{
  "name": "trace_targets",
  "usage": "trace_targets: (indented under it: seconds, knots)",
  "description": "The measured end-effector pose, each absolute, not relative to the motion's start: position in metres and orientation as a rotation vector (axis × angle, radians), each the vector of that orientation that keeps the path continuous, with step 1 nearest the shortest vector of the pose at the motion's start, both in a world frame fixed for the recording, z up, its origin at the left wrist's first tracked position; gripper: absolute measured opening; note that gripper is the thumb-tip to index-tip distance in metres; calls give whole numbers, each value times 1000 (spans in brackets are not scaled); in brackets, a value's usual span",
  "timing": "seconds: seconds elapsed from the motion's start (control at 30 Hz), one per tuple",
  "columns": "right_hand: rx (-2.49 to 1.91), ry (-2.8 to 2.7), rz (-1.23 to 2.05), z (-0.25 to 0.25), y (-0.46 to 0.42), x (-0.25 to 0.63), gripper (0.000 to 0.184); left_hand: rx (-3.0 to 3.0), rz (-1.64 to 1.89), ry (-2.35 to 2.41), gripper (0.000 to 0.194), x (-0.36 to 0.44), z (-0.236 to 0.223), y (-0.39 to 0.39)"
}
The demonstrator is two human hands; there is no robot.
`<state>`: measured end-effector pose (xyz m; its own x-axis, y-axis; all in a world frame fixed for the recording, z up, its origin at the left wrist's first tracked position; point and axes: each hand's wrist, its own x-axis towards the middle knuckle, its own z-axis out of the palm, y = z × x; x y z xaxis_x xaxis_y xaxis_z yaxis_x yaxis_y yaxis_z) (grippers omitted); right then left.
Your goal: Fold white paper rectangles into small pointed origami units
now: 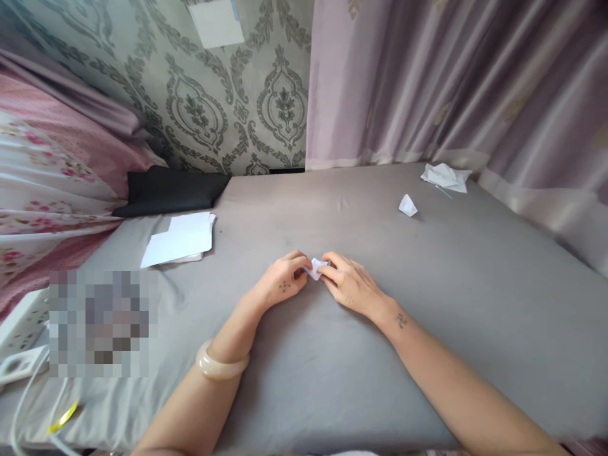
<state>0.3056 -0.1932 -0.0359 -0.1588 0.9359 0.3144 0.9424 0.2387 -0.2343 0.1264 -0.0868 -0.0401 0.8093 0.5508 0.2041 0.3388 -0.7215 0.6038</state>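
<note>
A small piece of folded white paper (315, 270) is between my two hands, low over the grey sheet (304, 354). My left hand (285, 278) pinches its left side with thumb and forefinger. On the other side, the fingers of my right hand (352, 284) close on the paper's right edge. Fingertips cover part of the folds, so its full shape is hidden. A pale bangle (221, 362) circles my left forearm.
White sheets of paper (183, 239) lie at left, near a black cloth (173, 191). A folded paper piece (407, 206) stands at back right, before more folded paper (446, 177). A power strip (21, 323) with cables sits at left. Curtains (403, 82) hang behind.
</note>
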Motion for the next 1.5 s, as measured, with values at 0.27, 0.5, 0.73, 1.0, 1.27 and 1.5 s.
trace_targets:
  seconds: [0.27,0.5,0.73,1.0,1.27,1.5]
  knots:
    - [-1732,-2074,-4,-41,-192,309,20,2626,448,570,22,119,-35,-85]
    - [-1776,-1977,141,-37,-192,308,21,2766,571,551,18,129,-39,-90]
    - [-1747,-2010,-13,-38,-193,301,16,2831,638,511,24,132,-42,-93]
    - [-1714,-2129,-166,-37,-192,297,24,2831,584,489,28,130,-40,-93]
    - [-1722,-2121,-164,-41,-193,295,25,2811,553,507,28,132,-41,-96]
    - [-1757,-2056,-37,-43,-187,295,24,2788,554,556,28,134,-43,-99]
